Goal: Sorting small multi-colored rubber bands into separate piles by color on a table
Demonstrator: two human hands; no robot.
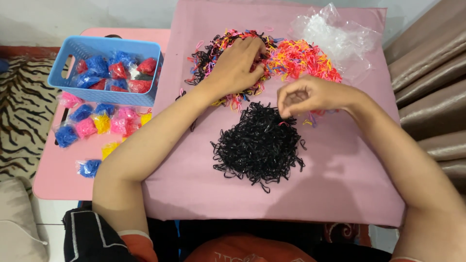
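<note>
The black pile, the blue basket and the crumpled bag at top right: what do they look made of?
Black pile: tiny loops, probably rubber or elastic, with a slight sheen and curled, springy shapes. Blue basket: rigid moulded plastic, judging by its perforated lattice walls and smooth rim. Crumpled bag: thin clear plastic film, see-through with white glinting creases. The left hand rests in the mixed-colour pile, seemingly the same stuff.

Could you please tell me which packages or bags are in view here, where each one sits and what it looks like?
Clear plastic bag: top right of the pink cloth, crumpled, see-through.
Small packets in basket: inside the blue plastic basket at left, blue and red.
Loose small packets: on the pink table below the basket, little clear pouches of pink, blue and yellow.
No labels, signs or screens show.
</note>
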